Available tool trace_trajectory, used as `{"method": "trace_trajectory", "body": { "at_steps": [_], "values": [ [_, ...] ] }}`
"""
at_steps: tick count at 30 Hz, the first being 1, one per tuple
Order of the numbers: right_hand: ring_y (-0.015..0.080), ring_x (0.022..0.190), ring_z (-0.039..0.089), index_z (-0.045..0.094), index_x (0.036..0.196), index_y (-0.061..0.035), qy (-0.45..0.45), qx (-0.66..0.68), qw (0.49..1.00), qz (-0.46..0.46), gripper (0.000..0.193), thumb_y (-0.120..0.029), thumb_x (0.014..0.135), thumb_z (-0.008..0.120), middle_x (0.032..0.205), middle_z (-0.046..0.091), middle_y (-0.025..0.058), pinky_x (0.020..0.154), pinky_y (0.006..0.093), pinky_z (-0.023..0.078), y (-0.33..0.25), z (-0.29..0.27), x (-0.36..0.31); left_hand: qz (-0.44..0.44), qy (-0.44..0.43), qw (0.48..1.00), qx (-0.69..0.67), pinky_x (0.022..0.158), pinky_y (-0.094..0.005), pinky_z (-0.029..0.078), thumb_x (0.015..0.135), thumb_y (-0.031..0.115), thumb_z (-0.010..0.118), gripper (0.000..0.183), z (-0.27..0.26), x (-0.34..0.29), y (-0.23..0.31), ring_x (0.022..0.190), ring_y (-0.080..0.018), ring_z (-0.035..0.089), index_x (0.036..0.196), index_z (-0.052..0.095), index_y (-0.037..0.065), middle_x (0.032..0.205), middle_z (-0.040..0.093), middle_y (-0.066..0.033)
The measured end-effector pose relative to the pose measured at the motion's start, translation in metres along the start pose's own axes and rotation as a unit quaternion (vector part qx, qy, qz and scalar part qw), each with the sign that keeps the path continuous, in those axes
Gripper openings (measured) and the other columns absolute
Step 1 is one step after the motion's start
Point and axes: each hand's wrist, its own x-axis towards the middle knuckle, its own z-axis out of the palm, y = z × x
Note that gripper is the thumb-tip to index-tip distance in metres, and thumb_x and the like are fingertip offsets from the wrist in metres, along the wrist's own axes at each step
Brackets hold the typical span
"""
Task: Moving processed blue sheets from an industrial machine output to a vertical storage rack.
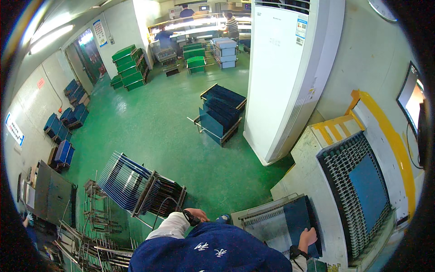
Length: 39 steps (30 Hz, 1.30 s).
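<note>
My right hand (308,237) is closed on the edge of a dark blue panel (297,221), thumb and fingers pinching its right side. The panel stands over the end of a pale machine bed with a thin metal rail (267,211), at my lower right. My left hand (197,214) hangs in front of my body with its fingers loosely out and nothing visible in them; part of it is hidden by my dark blue top. Just left of that hand stands a wire rack (142,183) filled with upright dark panels.
A roller conveyor (355,195) carries a flat blue panel (368,192) at the right. Beyond are a tall white air conditioner (276,81) and another panel rack (220,115). Empty metal racks (97,208) stand lower left. Green bins (131,68) and several people are at the back.
</note>
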Motion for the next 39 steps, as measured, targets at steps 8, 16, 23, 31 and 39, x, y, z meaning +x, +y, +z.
{"method": "trace_trajectory", "body": {
  "at_steps": [8, 16, 23, 31, 39],
  "values": [
    [0.0293, 0.090, 0.059, 0.060, 0.097, -0.0060, 0.004, -0.018, 1.000, 0.003, 0.030, -0.028, 0.077, 0.065, 0.095, 0.063, 0.0116, 0.081, 0.0454, 0.042, 0.007, 0.007, 0.002, 0.032, -0.027, 0.997, 0.060, 0.076, -0.0300, 0.044, 0.085, 0.029, 0.055, 0.039, -0.007, 0.012, -0.007, 0.091, -0.0157, 0.057, 0.119, 0.056, 0.011, 0.102, 0.060, -0.0042],
    [0.0295, 0.089, 0.060, 0.061, 0.098, -0.0062, 0.018, -0.013, 1.000, -0.009, 0.031, -0.028, 0.075, 0.065, 0.096, 0.064, 0.0119, 0.082, 0.0453, 0.042, 0.004, 0.005, 0.003, 0.173, -0.071, 0.976, 0.112, 0.079, -0.0312, 0.044, 0.080, 0.014, 0.059, 0.045, -0.016, 0.016, -0.031, 0.094, -0.0184, 0.056, 0.125, 0.051, 0.015, 0.105, 0.055, -0.0078],
    [0.0301, 0.091, 0.059, 0.061, 0.095, -0.0060, 0.014, -0.021, 1.000, 0.010, 0.029, -0.027, 0.076, 0.065, 0.095, 0.063, 0.0122, 0.083, 0.0454, 0.042, 0.013, 0.011, 0.006, -0.028, -0.026, 0.999, 0.037, 0.080, -0.0291, 0.043, 0.083, 0.033, 0.060, 0.041, 0.000, 0.003, 0.024, 0.093, -0.0128, 0.055, 0.117, 0.057, 0.010, 0.101, 0.057, -0.0027],
    [0.0299, 0.090, 0.060, 0.061, 0.097, -0.0062, 0.027, -0.016, 0.999, 0.003, 0.030, -0.027, 0.076, 0.065, 0.095, 0.064, 0.0118, 0.083, 0.0447, 0.042, 0.008, 0.010, 0.006, 0.040, -0.013, 0.998, 0.046, 0.074, -0.0275, 0.044, 0.082, 0.036, 0.060, 0.038, -0.003, 0.010, 0.000, 0.086, -0.0125, 0.056, 0.107, 0.061, 0.007, 0.093, 0.060, -0.0007],
    [0.0301, 0.087, 0.060, 0.061, 0.095, -0.0059, 0.023, -0.022, 0.999, -0.003, 0.028, -0.027, 0.075, 0.065, 0.092, 0.064, 0.0117, 0.078, 0.0440, 0.043, 0.006, 0.010, 0.006, -0.011, 0.006, 1.000, -0.013, 0.072, -0.0270, 0.044, 0.079, 0.039, 0.064, 0.038, 0.002, 0.000, 0.009, 0.081, -0.0111, 0.056, 0.101, 0.064, 0.007, 0.091, 0.061, -0.0004]
  ]
}}
